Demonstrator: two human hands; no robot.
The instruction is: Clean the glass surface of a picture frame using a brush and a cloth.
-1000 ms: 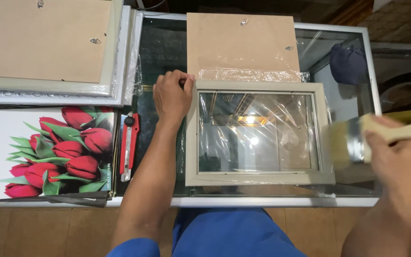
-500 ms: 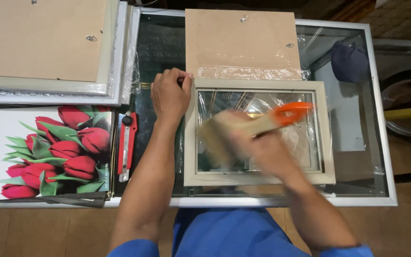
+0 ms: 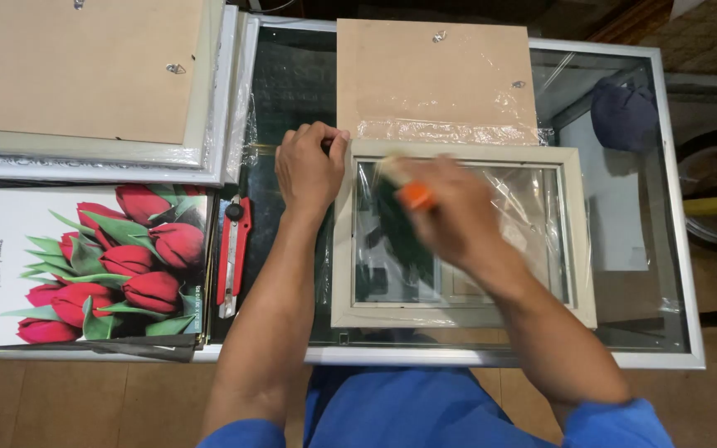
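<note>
A cream picture frame [image 3: 463, 236] is laid flat on the glass tabletop [image 3: 624, 332], with its long axis running from left to right across the view, and its glass pane is seen through the middle. The left hand [image 3: 309, 170] is placed at the upper left corner of this frame; its grip is curled and pressed down onto the corner, with the fingers bent over the edge, so the frame is held against the tabletop from that side. The right hand [image 3: 450, 211] is blurred by motion above the left half of the pane, and its grip is closed around a brush with an orange handle [image 3: 414, 196]; the bristles cannot be seen clearly, only a pale smear toward the upper left of the hand. From this grip, the uncovered part of the pane lies to the right, along the long axis of the frame, and the right hand is the nearer one to it, while the left hand is at the far left end. Just behind the frame, touching its upper edge, a brown backing board [image 3: 433, 79] wrapped in clear film is lying. To the left of the left forearm, a red utility knife [image 3: 232, 249] is placed near a tulip print [image 3: 85, 265], well apart from both hands. A stack of larger frames [image 3: 85, 83] is seen at the upper left.
</note>
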